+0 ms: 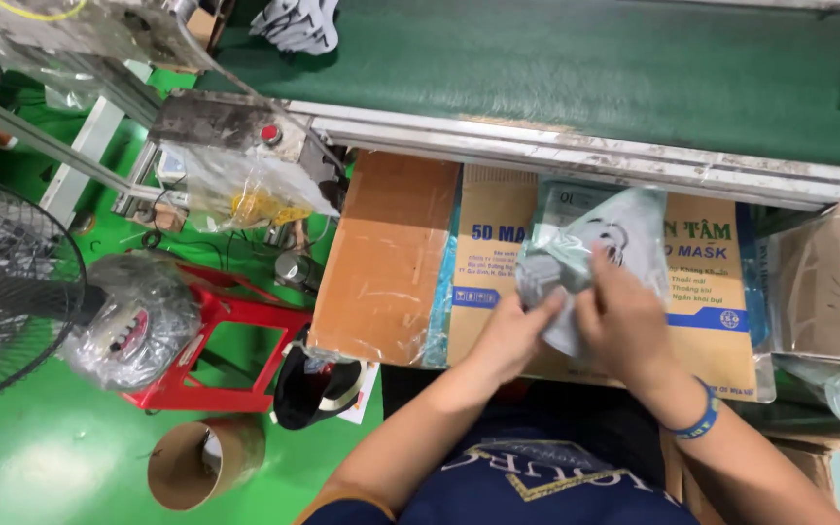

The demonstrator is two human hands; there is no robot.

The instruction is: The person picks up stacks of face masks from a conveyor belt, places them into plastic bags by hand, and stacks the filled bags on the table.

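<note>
Both hands, left hand (pixel 515 329) and right hand (pixel 624 326), are seen at frame centre, fingers pinching a clear mask packet (pixel 585 255) held over a printed carton (pixel 498 243) below the green conveyor (pixel 556 68).

One head-worn camera looks steeply down, close over the lap, toward the conveyor belt (pixel 576 68) ahead.

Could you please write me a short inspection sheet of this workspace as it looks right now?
Surface: printed cardboard carton under the hands; green conveyor belt beyond it.
Job's things: clear bag holding grey folded pieces.
Clutter: cardboard roll, red stool, plastic-wrapped machine parts.
Grips: left hand and right hand both grip the bag.
Cables: thin wires near the machine.
Surroundings: green floor, fan, open boxes.
</note>
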